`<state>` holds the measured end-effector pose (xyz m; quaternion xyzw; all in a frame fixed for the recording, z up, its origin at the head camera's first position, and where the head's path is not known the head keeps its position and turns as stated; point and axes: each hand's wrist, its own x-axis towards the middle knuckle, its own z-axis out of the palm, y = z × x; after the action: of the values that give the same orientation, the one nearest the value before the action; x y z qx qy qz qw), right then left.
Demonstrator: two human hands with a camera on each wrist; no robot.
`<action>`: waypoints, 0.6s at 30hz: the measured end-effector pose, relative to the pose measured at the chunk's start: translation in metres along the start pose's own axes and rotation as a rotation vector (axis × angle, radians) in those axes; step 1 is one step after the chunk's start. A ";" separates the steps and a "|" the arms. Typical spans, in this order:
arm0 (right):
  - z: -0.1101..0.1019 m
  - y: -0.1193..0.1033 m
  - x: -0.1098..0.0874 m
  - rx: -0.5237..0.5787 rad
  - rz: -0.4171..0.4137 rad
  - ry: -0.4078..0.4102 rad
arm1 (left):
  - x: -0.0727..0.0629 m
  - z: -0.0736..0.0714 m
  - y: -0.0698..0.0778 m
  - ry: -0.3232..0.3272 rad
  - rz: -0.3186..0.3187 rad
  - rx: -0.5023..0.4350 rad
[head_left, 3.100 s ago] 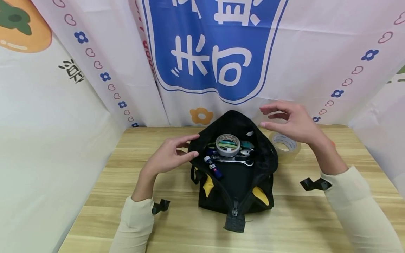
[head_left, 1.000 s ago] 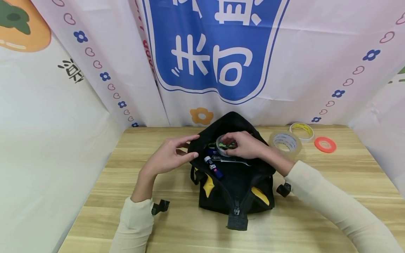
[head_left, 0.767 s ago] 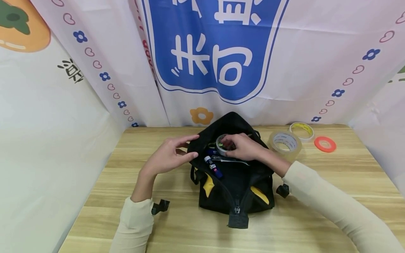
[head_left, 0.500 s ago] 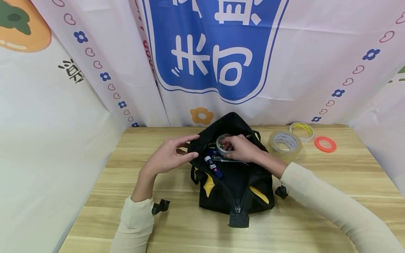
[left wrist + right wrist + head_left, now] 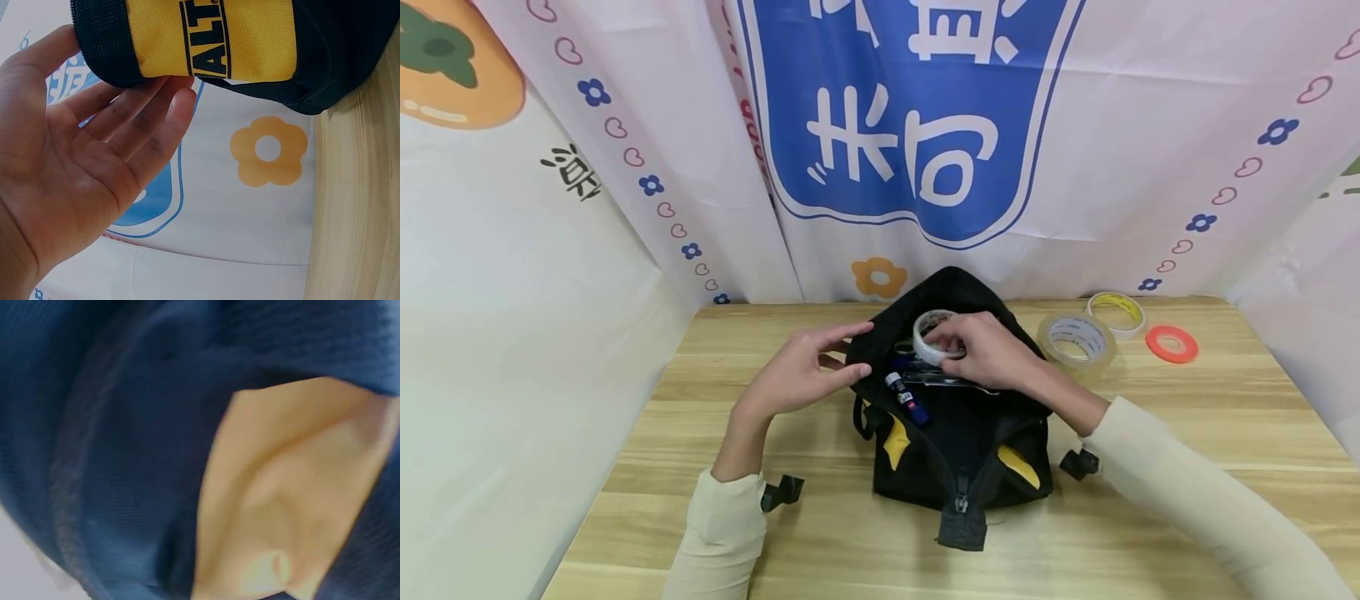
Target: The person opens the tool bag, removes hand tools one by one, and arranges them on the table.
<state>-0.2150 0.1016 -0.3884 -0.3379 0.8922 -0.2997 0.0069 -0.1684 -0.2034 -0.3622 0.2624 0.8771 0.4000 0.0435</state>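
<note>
A black-and-yellow tool bag lies with its mouth spread wide. My left hand holds the bag's left rim, the edge between thumb and fingers; in the left wrist view the left hand reaches up to the zippered edge. Inside the bag, the fingers of my right hand pinch a pale roll of tape. A blue glue stick and a silver utility knife lie below the roll, the knife partly hidden. Dark and yellow bag fabric fills the right wrist view, where no hand shows.
Right of the bag on the wooden table sit a clear tape roll, a roll with a yellow core and a flat red roll. A printed cloth backdrop rises along the table's back edge.
My right hand has come from above the bag's right side into its mouth and grasped the roll, which now sits slightly higher and looks whiter. The left hand keeps its place.
</note>
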 end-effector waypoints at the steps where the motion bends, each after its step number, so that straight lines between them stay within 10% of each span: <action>1: -0.004 -0.003 -0.002 0.008 -0.006 0.014 | 0.000 0.000 0.000 0.000 -0.001 0.000; 18: -0.080 -0.031 -0.055 0.081 -0.032 0.294 | -0.001 0.000 -0.001 -0.007 -0.028 -0.031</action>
<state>-0.1709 0.1594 -0.3163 -0.3039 0.8653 -0.3816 -0.1149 -0.1679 -0.2048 -0.3632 0.2509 0.8742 0.4120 0.0563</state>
